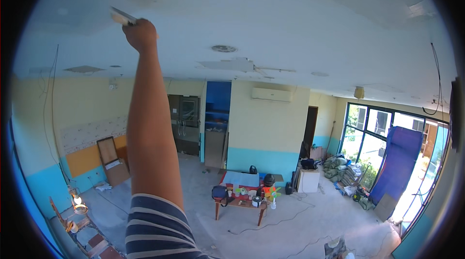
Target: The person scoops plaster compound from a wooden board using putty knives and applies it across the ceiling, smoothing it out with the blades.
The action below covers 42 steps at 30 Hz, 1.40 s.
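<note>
My left arm, in a dark sleeve with pale stripes, reaches straight up toward the white ceiling [193, 22]. My left hand [141, 35] is closed around the light-coloured handle of a plastering trowel [124, 15]. Its thin grey blade is seen nearly edge-on, pointing to the upper left and slightly blurred. Whether the blade touches the ceiling I cannot tell. Around it the ceiling surface shows duller, greyish patches. My right hand is out of view.
Below stands a wooden-legged table [237, 202] loaded with tools and containers. Cables [271, 224] trail over the floor. Sacks [339, 168] are piled near the windows, beside a leaning purple panel [398, 159]. Wires [52, 99] dangle at left; a lit lamp [77, 201] is below.
</note>
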Each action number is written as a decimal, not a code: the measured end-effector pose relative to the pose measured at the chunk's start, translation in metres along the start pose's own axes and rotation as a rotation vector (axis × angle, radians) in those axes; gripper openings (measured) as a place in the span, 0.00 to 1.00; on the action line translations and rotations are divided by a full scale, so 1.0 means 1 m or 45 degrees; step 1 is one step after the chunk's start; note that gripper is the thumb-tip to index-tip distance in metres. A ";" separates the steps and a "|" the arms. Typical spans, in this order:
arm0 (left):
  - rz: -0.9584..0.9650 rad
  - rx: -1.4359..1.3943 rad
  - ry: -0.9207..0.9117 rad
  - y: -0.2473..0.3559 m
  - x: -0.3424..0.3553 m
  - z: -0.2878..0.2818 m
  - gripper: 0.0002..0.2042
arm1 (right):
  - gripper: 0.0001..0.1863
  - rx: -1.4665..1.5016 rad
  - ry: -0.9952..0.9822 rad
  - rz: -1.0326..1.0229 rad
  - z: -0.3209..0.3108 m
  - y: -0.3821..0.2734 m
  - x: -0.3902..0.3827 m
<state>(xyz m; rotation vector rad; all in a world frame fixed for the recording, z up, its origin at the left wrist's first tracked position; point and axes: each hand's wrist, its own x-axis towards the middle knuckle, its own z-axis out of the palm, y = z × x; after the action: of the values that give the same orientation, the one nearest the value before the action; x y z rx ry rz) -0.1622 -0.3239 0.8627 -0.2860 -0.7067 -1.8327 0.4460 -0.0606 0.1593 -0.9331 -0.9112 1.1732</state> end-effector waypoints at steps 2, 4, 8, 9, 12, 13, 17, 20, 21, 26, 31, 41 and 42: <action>-0.031 0.063 -0.023 0.024 0.012 0.014 0.24 | 0.32 -0.298 0.041 -0.160 -0.019 0.004 -0.007; -0.003 0.027 -0.147 0.043 0.012 0.023 0.26 | 0.32 -0.331 0.080 -0.140 -0.037 0.007 -0.007; -0.046 -0.129 -0.124 0.091 -0.033 0.048 0.29 | 0.31 -0.376 0.165 -0.113 -0.065 -0.005 -0.013; 0.045 -0.165 -0.064 0.101 -0.037 0.059 0.29 | 0.27 0.243 0.253 0.141 -0.061 -0.019 -0.019; 0.226 -0.151 0.014 0.130 -0.101 0.096 0.31 | 0.19 0.870 0.386 0.402 -0.059 -0.041 -0.038; 0.221 -0.222 -0.010 0.147 -0.130 0.105 0.30 | 0.17 0.867 0.420 0.419 -0.064 -0.043 -0.044; 0.356 -0.287 0.014 0.217 -0.218 0.139 0.32 | 0.19 0.810 0.442 0.348 -0.099 -0.021 -0.055; 0.251 -0.414 -0.110 0.277 -0.285 0.153 0.34 | 0.19 -0.189 0.346 -0.145 -0.128 0.005 -0.062; 0.260 -0.426 -0.123 0.294 -0.304 0.155 0.33 | 0.19 -0.302 0.345 -0.195 -0.133 0.007 -0.062; 0.270 -0.687 -0.377 0.369 -0.398 0.134 0.19 | 0.15 0.885 0.439 0.294 -0.089 -0.043 -0.063; 0.567 -0.769 -0.896 0.319 -0.409 0.064 0.16 | 0.21 0.929 0.193 0.502 -0.111 0.043 -0.021; 0.230 -0.119 -0.400 0.053 -0.173 0.017 0.16 | 0.21 0.684 -0.002 0.688 -0.053 0.080 0.009; 0.239 -0.053 -0.278 0.030 -0.142 0.011 0.14 | 0.19 0.675 -0.031 0.687 -0.051 0.087 0.010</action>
<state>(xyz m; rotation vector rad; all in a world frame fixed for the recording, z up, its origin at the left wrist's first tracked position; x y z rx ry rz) -0.0830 -0.2142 0.8080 -0.5684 -0.7651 -1.6534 0.4657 -0.0450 0.0613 -0.7392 -0.3248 1.7782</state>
